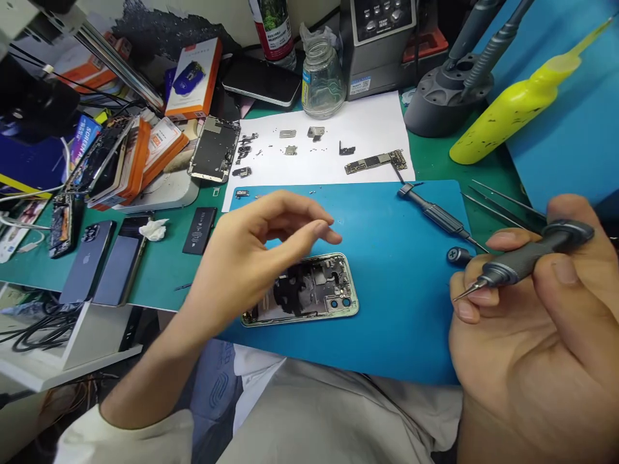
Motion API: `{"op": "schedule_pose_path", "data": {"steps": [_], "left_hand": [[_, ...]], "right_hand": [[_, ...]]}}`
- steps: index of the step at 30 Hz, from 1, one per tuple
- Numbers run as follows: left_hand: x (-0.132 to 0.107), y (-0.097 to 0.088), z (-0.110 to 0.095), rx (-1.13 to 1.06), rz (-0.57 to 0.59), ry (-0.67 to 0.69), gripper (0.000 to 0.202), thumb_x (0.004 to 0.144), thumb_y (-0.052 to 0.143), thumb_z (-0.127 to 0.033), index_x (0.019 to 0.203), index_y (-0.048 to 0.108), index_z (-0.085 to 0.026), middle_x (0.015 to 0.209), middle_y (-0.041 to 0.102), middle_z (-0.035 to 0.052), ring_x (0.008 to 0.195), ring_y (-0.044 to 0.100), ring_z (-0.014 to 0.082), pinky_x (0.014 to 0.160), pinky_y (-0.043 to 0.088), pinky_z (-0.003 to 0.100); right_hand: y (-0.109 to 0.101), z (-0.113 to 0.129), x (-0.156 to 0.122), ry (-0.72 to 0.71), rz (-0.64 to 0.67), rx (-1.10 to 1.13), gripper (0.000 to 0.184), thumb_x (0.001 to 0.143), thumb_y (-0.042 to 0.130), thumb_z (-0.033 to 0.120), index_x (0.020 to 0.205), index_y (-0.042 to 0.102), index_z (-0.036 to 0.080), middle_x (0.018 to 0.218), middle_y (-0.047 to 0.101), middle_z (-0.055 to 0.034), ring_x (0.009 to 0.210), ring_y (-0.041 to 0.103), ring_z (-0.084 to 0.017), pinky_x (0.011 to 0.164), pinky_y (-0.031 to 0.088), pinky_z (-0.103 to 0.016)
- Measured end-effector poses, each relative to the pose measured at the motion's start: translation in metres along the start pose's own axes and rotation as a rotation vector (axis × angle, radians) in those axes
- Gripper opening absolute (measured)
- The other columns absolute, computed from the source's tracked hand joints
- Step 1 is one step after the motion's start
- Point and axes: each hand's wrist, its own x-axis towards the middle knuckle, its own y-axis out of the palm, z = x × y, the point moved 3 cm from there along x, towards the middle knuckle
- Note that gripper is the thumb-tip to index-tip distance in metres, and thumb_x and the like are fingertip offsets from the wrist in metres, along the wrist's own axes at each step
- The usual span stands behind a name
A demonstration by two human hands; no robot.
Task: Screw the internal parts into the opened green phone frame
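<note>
My left hand [251, 251] is above the phone housing [314, 290], its fingers loosely curved and the thumb below them, with nothing visible in its grasp. The housing lies on the blue mat [401, 309] with its inside facing up, partly covered by the hand and showing two camera rings at its right end. At the right, my right hand [541, 322], palm turned up, holds a grey precision screwdriver [522, 258] with its thin tip pointing left. Thin metal tweezers [503, 209] show behind the fingers; I cannot tell whether the hand grips them.
A second screwdriver [435, 212] and a dark round cap [458, 256] lie on the mat. White paper [300, 171] carries a logic board [374, 162] and small parts. Behind stand a glass jar [323, 84] and a yellow bottle [512, 116]. Phones [87, 261] lie left.
</note>
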Motion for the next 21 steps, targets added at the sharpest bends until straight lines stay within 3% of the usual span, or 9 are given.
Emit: {"op": "schedule_pose_path", "data": {"steps": [4,7,12,16,21], "left_hand": [[0.000,-0.012,0.020,-0.306,0.161,-0.195,0.008,0.107,0.082,-0.031,0.106,0.086,-0.024,0.099,0.088,0.0045,0.068,0.075,0.0121,0.059,0.063,0.023],[0.000,-0.010,0.029,-0.367,0.227,-0.249,0.012,0.107,0.080,-0.029,0.113,0.090,-0.026,0.106,0.089,0.0054,0.069,0.076,0.0119,0.062,0.067,0.024],[0.001,-0.001,0.028,-0.330,0.208,-0.180,0.010,0.104,0.085,-0.026,0.111,0.091,-0.026,0.100,0.090,0.0014,0.073,0.080,0.0114,0.070,0.071,0.022],[-0.009,0.004,0.022,-0.321,0.182,-0.125,0.024,0.103,0.086,-0.025,0.127,0.085,-0.027,0.103,0.091,-0.0020,0.092,0.088,0.0147,0.080,0.072,0.021],[-0.020,0.005,0.020,-0.068,0.105,0.036,0.005,0.105,0.084,-0.022,0.106,0.085,-0.027,0.106,0.091,-0.0076,0.102,0.087,0.0111,0.092,0.067,0.017]], "right_hand": [[0.000,0.000,-0.001,-0.029,0.045,0.024,0.045,0.098,0.075,0.029,0.141,0.078,0.040,0.109,0.066,-0.0055,0.062,0.051,-0.012,0.047,0.055,-0.031],[-0.001,-0.001,-0.002,-0.055,0.058,0.010,0.047,0.099,0.072,0.026,0.143,0.077,0.041,0.110,0.067,-0.0050,0.063,0.051,-0.012,0.048,0.054,-0.031],[-0.005,-0.008,-0.001,-0.108,0.081,-0.039,0.050,0.100,0.075,0.032,0.148,0.075,0.045,0.114,0.064,-0.0045,0.062,0.047,-0.012,0.047,0.053,-0.033],[-0.008,-0.010,0.001,-0.137,0.093,-0.089,0.051,0.102,0.078,0.040,0.152,0.071,0.046,0.116,0.063,-0.0047,0.063,0.046,-0.012,0.047,0.053,-0.034],[-0.011,-0.010,0.001,-0.137,0.091,-0.107,0.055,0.104,0.072,0.037,0.158,0.067,0.045,0.115,0.062,-0.0054,0.062,0.044,-0.011,0.047,0.053,-0.035]]}}
